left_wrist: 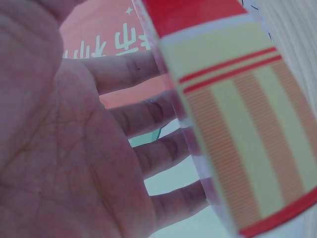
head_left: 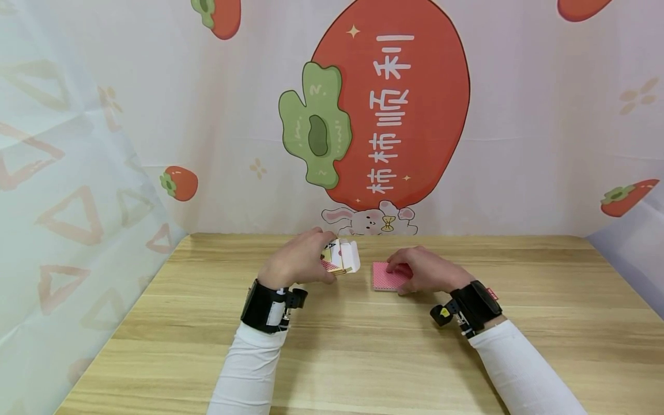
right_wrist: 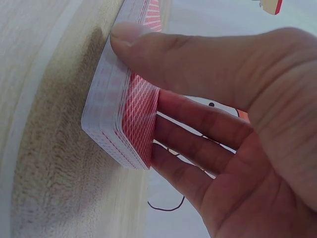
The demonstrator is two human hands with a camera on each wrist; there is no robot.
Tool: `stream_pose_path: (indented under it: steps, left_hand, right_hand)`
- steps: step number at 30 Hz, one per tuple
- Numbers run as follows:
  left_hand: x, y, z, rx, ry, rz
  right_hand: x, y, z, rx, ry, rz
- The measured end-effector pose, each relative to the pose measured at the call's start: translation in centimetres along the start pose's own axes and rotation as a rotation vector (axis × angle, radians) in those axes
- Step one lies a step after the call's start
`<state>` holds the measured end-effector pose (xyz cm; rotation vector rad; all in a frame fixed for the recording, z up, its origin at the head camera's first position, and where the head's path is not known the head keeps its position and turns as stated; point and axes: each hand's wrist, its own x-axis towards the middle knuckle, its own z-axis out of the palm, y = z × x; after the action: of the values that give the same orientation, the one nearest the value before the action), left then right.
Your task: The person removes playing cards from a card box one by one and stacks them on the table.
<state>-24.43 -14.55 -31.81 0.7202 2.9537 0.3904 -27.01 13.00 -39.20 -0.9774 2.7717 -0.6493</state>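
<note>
My left hand [head_left: 301, 259] grips a small playing card box [head_left: 338, 253] by its sides, thumb on the near side and fingers on the far side. Its white end flap [head_left: 353, 256] stands open on the right, towards the cards. Close up in the left wrist view, the box [left_wrist: 237, 129] shows red, cream and striped bands. To the right, a squared deck of playing cards [head_left: 385, 278] lies back up on the table, red patterned. My right hand [head_left: 427, 271] holds the deck, and the right wrist view shows the thumb [right_wrist: 163, 54] along its edge, fingers at the far side.
The wooden table [head_left: 363, 357] runs up to a hanging cloth [head_left: 529, 127] printed with persimmons, a rabbit and lettering. More patterned cloth [head_left: 78, 173] hangs along the left side. A black strap with a small camera sits on each wrist.
</note>
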Motion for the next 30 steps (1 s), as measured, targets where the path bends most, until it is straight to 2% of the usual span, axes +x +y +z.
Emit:
stream_pose_path:
  steps: [13,30]
  left_hand:
    - [0.01,0.08,-0.01,0.0,-0.004,0.004]
    - [0.12,0.03,0.22,-0.019,-0.005,0.0]
  right_hand:
    - [0.0,0.04,0.11,-0.004,-0.004,0.042]
    - [-0.04,-0.04,0.06,0.019,-0.003,0.031]
